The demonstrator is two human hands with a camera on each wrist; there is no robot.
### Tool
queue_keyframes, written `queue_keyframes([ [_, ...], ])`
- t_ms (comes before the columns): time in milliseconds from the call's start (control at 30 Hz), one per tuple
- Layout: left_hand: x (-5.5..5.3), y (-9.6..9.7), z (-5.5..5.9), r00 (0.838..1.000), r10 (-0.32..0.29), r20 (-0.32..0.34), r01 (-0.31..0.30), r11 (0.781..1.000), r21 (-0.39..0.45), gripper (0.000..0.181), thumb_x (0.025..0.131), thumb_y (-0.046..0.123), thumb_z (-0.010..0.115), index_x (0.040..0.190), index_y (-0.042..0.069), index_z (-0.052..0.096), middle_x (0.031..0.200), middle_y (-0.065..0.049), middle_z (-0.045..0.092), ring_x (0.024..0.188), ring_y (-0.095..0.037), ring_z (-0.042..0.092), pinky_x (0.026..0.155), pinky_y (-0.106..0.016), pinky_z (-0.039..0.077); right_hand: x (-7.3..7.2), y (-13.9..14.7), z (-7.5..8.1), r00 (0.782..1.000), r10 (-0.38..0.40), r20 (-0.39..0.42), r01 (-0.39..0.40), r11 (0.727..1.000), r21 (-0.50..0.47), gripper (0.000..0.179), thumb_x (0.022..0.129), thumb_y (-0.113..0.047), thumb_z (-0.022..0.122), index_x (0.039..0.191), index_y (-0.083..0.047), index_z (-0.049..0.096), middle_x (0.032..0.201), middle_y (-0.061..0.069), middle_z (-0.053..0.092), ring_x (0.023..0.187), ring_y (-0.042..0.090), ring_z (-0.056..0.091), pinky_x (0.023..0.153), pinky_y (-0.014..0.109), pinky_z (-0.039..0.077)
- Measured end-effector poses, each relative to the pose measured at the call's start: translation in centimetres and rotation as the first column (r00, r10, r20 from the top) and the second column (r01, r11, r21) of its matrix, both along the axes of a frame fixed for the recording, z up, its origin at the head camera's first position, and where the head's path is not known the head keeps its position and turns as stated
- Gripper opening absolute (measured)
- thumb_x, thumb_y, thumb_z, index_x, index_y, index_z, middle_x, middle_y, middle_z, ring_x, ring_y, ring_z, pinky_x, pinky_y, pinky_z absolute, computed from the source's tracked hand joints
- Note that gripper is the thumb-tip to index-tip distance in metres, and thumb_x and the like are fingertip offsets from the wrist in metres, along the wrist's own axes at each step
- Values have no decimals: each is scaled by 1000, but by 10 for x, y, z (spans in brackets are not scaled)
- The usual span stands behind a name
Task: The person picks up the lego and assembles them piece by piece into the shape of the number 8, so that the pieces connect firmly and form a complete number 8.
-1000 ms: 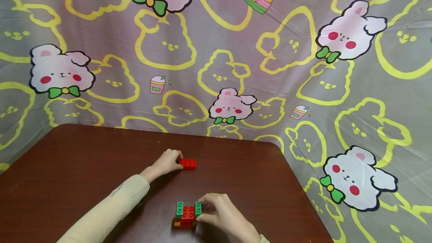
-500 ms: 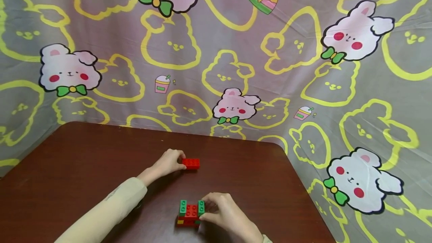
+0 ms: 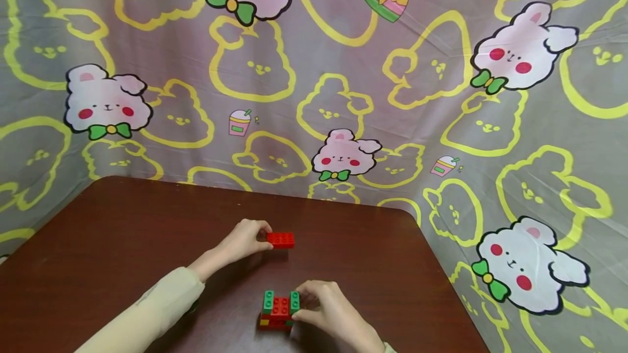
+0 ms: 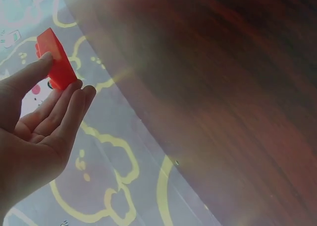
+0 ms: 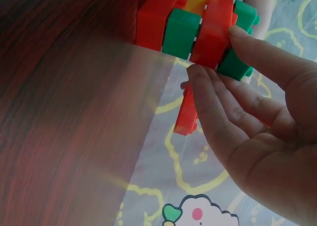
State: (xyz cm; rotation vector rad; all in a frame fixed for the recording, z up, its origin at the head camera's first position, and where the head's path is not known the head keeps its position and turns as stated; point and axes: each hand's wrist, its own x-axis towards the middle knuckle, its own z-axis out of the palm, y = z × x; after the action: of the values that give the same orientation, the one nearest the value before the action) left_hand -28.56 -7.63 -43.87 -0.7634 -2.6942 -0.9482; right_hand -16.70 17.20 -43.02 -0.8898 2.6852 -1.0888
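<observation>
My left hand pinches a red toy building brick by its left end, thumb at the near side. A dark shadow lies on the table just below that brick. In the left wrist view the thumb presses one face of the red brick and the fingertips support its lower end. Nearer me stands a stack of bricks: red layers, yellow and green between them, and a green brick at each end on top. The right hand grips the stack's right side between thumb and fingers, seen closer in the right wrist view.
Both hands work over a dark brown wooden table. A curtain printed with cartoon rabbits hangs behind the table and along its right side. The left forearm's pale sleeve crosses the table's near left part.
The red brick in my left hand has come slightly up off the table, with a shadow now under it. My right hand stays on the stack. The head view has turned slightly left.
</observation>
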Motion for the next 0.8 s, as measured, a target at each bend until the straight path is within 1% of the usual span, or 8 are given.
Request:
queue_keyframes([
  [200, 11, -4, 2, 1000, -26, -14, 26, 1000, 10, 28, 78, 16, 83, 97, 0, 71, 89, -10, 74, 79, -22, 68, 70, -30, 57, 0, 0, -1, 999, 16, -33, -17, 1000, -21, 24, 83, -19, 80, 101, -7, 70, 88, 3, 74, 78, -1, 66, 69, 15, 54],
  [267, 15, -4, 2, 1000, -26, -12, 26, 1000, 12, 28, 78, 16, 83, 97, 0, 71, 89, -10, 74, 79, -22, 69, 71, -31, 57, 0, -1, 0, 999, 20, -39, -21, 999, -28, 23, 83, -18, 80, 101, -7, 70, 89, 3, 74, 78, 3, 68, 69, 15, 54],
  [433, 23, -5, 3, 999, -33, -24, 33, 999, 6, 28, 78, 17, 84, 97, 1, 71, 90, -7, 74, 79, -17, 68, 70, -30, 57, 1, -1, 0, 999, 24, -48, -26, 999, -31, 23, 83, -17, 80, 101, -7, 70, 89, 3, 74, 79, 6, 70, 70, 15, 55],
  [500, 27, -6, 3, 999, -38, -34, 38, 999, 4, 27, 78, 17, 84, 97, 2, 71, 90, -7, 74, 78, -16, 68, 69, -28, 57, 1, -1, 0, 999, 23, -46, -25, 999, -29, 24, 83, -18, 80, 101, -7, 70, 89, 3, 74, 79, 5, 69, 70, 15, 55],
  [700, 37, -8, 4, 995, -52, -81, 52, 999, 5, 26, 77, 16, 84, 96, 3, 72, 89, -6, 75, 79, -18, 70, 70, -27, 57, 0, -1, 0, 1000, 8, -17, -8, 1000, -14, 25, 83, -20, 80, 102, -7, 70, 89, 3, 74, 78, -1, 66, 69, 15, 54],
  [800, 42, -9, 5, 996, -56, -71, 58, 998, 25, 26, 78, 16, 83, 96, 3, 71, 89, -6, 74, 80, -19, 70, 69, -26, 57, 0, -1, 0, 1000, 3, -1, -3, 1000, -5, 25, 84, -21, 80, 103, -7, 70, 90, 2, 74, 78, -2, 65, 70, 15, 54],
])
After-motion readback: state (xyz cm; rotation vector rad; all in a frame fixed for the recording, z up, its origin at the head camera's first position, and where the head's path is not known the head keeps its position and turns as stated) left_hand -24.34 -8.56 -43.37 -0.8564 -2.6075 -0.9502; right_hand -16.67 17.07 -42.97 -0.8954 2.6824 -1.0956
